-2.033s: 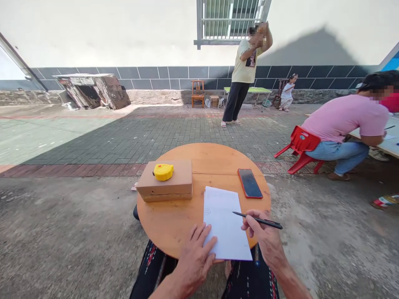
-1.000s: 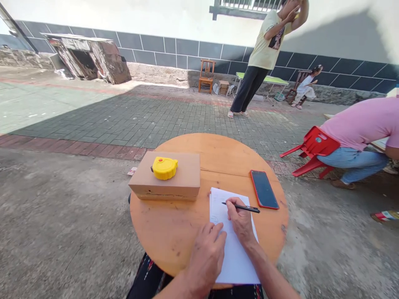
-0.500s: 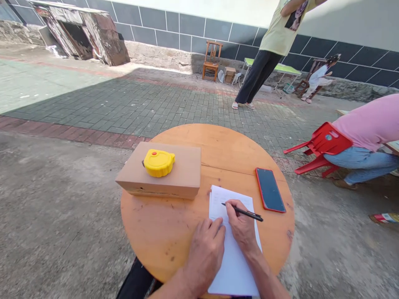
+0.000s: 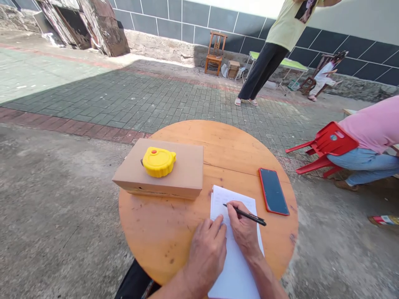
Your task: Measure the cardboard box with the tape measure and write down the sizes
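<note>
My right hand (image 4: 243, 227) grips a black pen (image 4: 251, 216), its tip resting on or just above a stack of white paper (image 4: 234, 265). Faint writing shows on the upper part of the top sheet. My left hand (image 4: 208, 249) lies palm down across the paper's left edge and the table, fingers stretched out and holding nothing. Up and to the left of it, a yellow tape measure (image 4: 158, 162) with a red button sits on a closed brown cardboard box (image 4: 187, 172). A dark-screened phone (image 4: 274, 192) in a red case lies right of the paper.
Everything stands on a round wooden table (image 4: 218, 135). At the right, a person in pink (image 4: 374, 124) sits on a red plastic chair (image 4: 335, 139). Another person in yellow (image 4: 283, 29) stands on the paving ahead. A wooden chair (image 4: 215, 54) is by the wall.
The view has shifted slightly, so the table and its objects look a little larger. Both hands keep nearly the same places on the paper, with the pen still in my right hand.
</note>
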The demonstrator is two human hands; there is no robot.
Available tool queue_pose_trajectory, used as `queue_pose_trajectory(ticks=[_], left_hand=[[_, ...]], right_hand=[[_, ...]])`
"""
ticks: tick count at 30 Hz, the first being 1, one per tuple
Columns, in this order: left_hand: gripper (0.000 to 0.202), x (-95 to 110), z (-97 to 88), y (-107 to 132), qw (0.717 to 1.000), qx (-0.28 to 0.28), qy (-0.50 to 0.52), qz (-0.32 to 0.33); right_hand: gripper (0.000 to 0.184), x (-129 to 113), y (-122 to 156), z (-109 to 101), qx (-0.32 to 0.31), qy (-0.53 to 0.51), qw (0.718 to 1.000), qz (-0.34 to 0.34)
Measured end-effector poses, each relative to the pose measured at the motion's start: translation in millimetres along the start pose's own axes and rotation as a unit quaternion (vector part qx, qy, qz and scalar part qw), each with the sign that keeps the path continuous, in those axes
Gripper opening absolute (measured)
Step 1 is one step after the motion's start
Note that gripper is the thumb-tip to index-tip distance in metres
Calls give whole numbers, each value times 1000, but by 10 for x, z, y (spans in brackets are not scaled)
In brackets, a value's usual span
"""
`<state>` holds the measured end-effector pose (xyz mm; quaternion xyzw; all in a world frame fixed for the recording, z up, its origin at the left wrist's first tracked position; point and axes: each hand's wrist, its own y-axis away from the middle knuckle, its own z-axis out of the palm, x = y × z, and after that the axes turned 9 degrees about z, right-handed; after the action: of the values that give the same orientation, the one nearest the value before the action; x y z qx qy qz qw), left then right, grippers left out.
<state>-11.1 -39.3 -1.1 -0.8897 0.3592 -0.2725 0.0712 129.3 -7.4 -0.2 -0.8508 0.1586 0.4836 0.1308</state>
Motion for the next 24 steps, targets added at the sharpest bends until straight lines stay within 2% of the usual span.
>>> queue_pose_trajectory(ticks=[24], left_hand=[[25,22,-49,-16,999,-12,12,-29]], right_hand=[[20,-23,13,3,-13,15,1000,-9]])
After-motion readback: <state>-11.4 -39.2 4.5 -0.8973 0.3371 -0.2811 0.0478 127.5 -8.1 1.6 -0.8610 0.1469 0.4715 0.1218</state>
